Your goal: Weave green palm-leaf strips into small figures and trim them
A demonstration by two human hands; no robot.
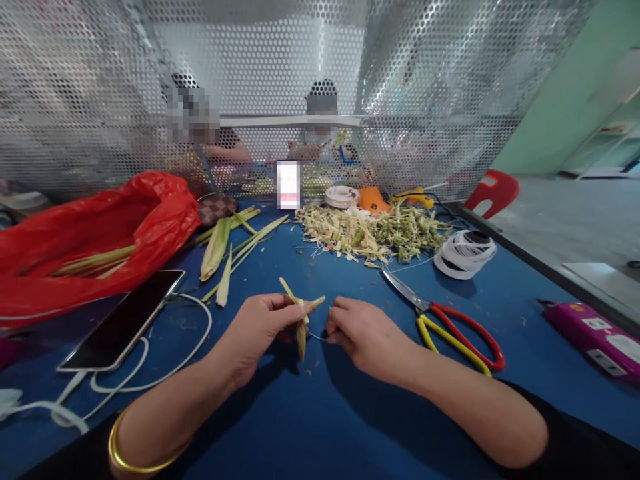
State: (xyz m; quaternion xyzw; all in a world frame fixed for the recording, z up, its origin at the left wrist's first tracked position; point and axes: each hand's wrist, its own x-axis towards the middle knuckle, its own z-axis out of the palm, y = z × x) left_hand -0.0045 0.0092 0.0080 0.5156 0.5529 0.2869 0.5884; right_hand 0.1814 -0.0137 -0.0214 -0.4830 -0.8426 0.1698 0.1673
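Observation:
My left hand (263, 327) pinches a small bundle of folded corn husk (301, 343) between thumb and fingers, with pale ends sticking up and to the right and a brownish end pointing down. From the bundle a thin thread (317, 337) runs across to my right hand (365, 333), whose curled fingers are closed on it. Scissors (425, 305) with one red and one yellow handle lie open on the blue table (280, 427), just right of my right hand. Beyond my left hand lie green-and-white husk leaves (217, 247).
A red plastic bag (165, 207) and a tablet (125, 323) with a white cable (207, 327) are at left. Husk scraps (345, 230), a thread spool (465, 255) and a purple power strip (590, 337) are at right. A lit phone (289, 185) stands before a perforated metal screen (260, 60); people sit behind it.

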